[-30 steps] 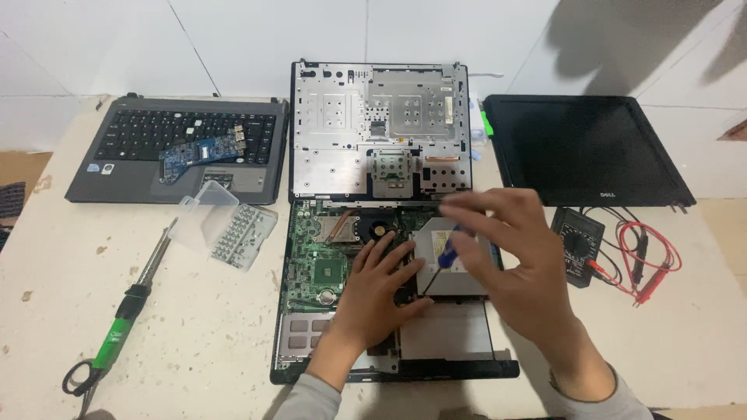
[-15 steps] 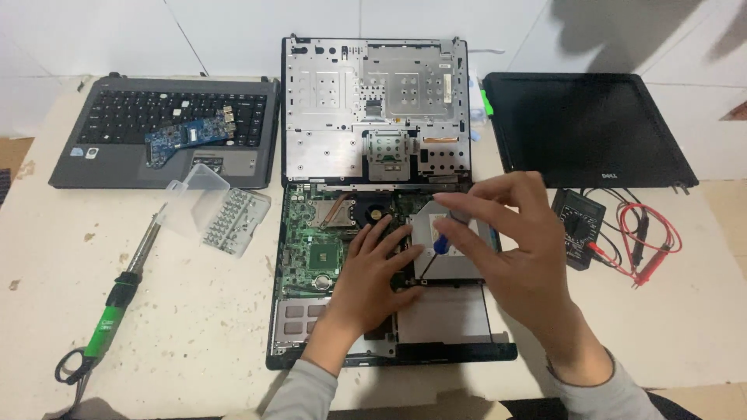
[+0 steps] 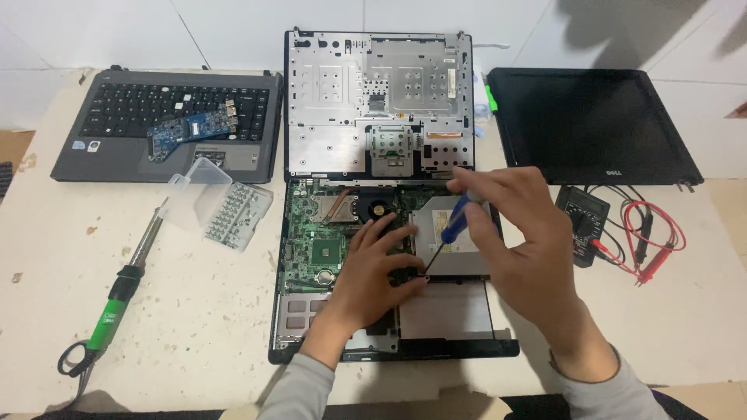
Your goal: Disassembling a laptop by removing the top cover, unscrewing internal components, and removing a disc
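Right hand [image 3: 517,233] pinches blue-handled screwdriver [image 3: 447,229], tip apparently at silver optical drive's [image 3: 455,225] lower-left corner inside opened laptop base [image 3: 311,233]. Left hand [image 3: 373,272] flat on base, fingers spread, beside tip. Green-handled soldering iron [image 3: 117,299] on tabletop [image 3: 194,327], left of base.

A laptop base [image 3: 311,257] lies open on the table [image 3: 194,327], with its green board showing. The left hand [image 3: 373,268] rests flat on the base, fingers near a silver drive [image 3: 459,233]. The right hand [image 3: 513,233] holds a blue screwdriver [image 3: 451,225], tip down at the drive's edge, just beside the left fingertips. Above the base lies a silver cover [image 3: 373,93]. To the left sits a keyboard [image 3: 167,124] with a blue board [image 3: 191,128] on it, a clear bit box [image 3: 222,202], and a green soldering iron [image 3: 117,295]. To the right lie a black screen [image 3: 591,124] and a meter [image 3: 583,222] with red wires [image 3: 654,233].
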